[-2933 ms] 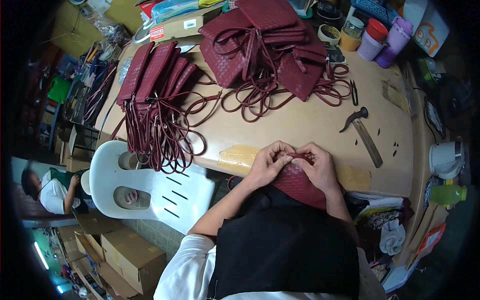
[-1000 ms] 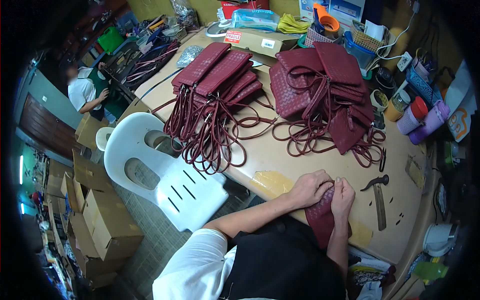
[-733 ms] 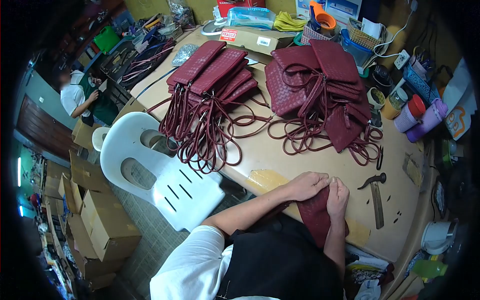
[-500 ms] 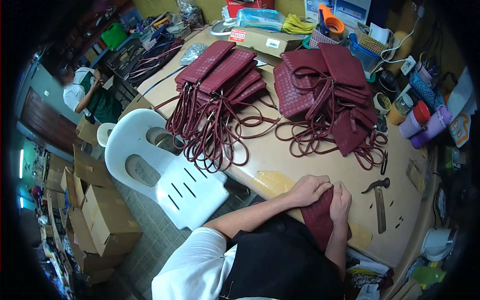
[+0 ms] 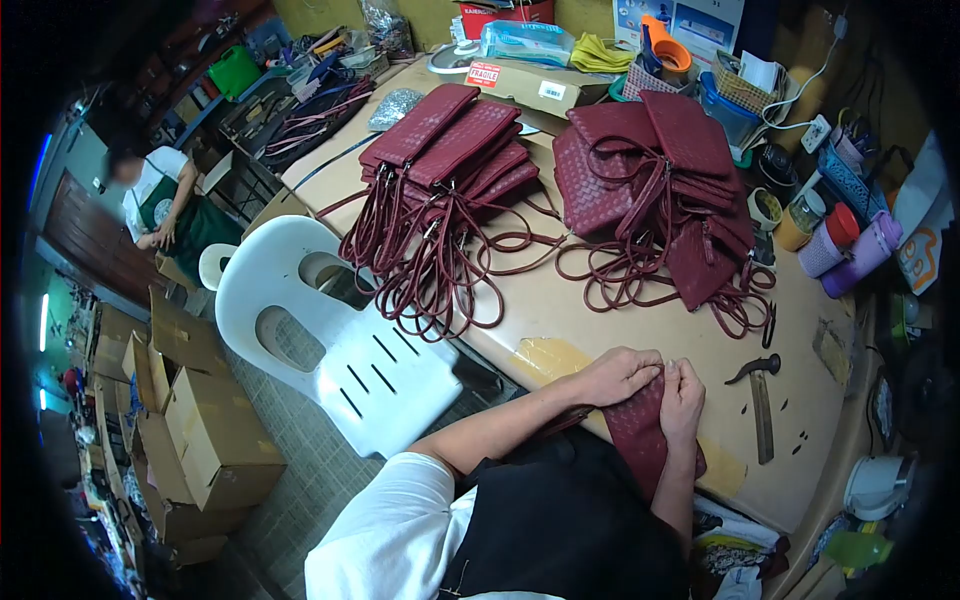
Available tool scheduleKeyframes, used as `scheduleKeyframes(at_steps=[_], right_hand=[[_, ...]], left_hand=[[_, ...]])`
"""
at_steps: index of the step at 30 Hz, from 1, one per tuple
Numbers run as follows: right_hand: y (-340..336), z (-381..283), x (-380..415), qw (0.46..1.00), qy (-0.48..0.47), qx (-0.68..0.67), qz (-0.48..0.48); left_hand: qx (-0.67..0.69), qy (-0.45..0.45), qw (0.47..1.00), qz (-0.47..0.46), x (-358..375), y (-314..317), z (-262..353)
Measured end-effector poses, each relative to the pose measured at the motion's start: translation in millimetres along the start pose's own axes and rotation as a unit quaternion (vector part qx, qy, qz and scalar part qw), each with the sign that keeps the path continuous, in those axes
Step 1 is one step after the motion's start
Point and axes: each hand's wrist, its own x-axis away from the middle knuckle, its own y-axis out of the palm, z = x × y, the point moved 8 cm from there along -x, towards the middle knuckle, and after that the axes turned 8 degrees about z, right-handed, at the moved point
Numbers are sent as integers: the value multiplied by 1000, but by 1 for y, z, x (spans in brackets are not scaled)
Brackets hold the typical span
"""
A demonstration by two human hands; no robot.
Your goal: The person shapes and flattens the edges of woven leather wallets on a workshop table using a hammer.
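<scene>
At the table's near edge, a dark red woven pouch [image 5: 640, 425] hangs between my hands, its lower part close to my black apron. My left hand [image 5: 625, 376] pinches its upper edge from the left. My right hand [image 5: 682, 400] grips the same edge from the other side, fingertips almost meeting the left ones. What lies under the fingertips is too small to make out. Beyond my hands sit a left pile of red pouches [image 5: 450, 140] with looped straps [image 5: 430, 270] and a right pile of pouches [image 5: 610, 165].
A hammer [image 5: 761, 410] lies right of my hands on the table [image 5: 560, 300]. A white plastic chair [image 5: 375, 390] stands at the left, near cardboard boxes [image 5: 220, 440]. Further back is a person in a green apron [image 5: 160, 208]. Baskets and jars [image 5: 803, 215] line the right side.
The view has shifted slightly. My hands keep their grip on the pouch, whose hanging part has moved a little. The person in the background has leaned forward and lowered their hands.
</scene>
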Motion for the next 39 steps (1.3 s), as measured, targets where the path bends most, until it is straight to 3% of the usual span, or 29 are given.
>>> scheduleKeyframes(at_steps=[2,6,9,11,13,15,16,17,18,19,20,22,23,25,26,27,28,29,31,32,33,35,36,39], right_hand=[[4,2,0,999,8,29,-32],[3,8,-1,997,-14,82,9],[-16,45,-4,995,51,-25,88],[-28,70,-8,946,140,-258,134],[-48,50,-5,940,130,-277,149],[-65,28,-5,989,85,-121,32],[-87,27,-8,997,39,36,63],[-101,35,-10,994,54,45,81],[-127,25,-12,954,-29,241,177],[-144,13,-6,860,-107,430,255],[-155,31,-1,851,-90,444,267],[-151,78,3,849,-39,498,173],[-158,88,4,843,-23,506,182],[-150,94,0,899,19,419,123],[-154,86,0,896,30,423,131],[-162,97,2,956,200,162,139],[-149,107,12,921,345,-119,134],[-144,105,12,920,346,-119,142],[-110,81,4,913,257,-314,33],[-101,72,0,916,247,-315,-28],[-102,67,-7,915,249,-315,-25],[-103,56,-21,979,190,-34,-64],[-110,33,-28,996,66,57,-6],[-105,5,-35,989,113,92,-16]], left_hand=[[-17,-3,1000,-6,0,2,0],[-96,-46,994,10,-1,2,5],[-118,-53,991,26,-4,-3,14],[-134,-46,989,35,-15,-13,23],[-178,49,982,39,-37,-23,45],[-121,91,988,2,-57,-28,57],[-108,113,987,-28,-63,-26,58],[-155,94,979,-90,-64,-17,52],[-244,113,961,-68,-60,-13,54],[-329,134,934,-44,-52,-6,57],[-316,150,935,-60,-39,10,54],[-363,100,923,-80,-15,32,32],[-355,113,923,-95,-11,40,31],[-392,125,908,-72,-8,39,36],[-377,126,913,-92,-8,40,35],[-373,135,913,-98,-9,40,36],[-352,139,920,-105,-7,40,37],[-333,141,926,-111,-7,40,37],[-337,142,923,-121,-8,42,40],[-341,136,922,-120,-9,41,39],[-345,131,922,-118,-11,41,39],[-337,135,925,-110,-13,40,43],[-327,131,930,-106,-14,38,43],[-318,126,934,-98,-14,37,43]])
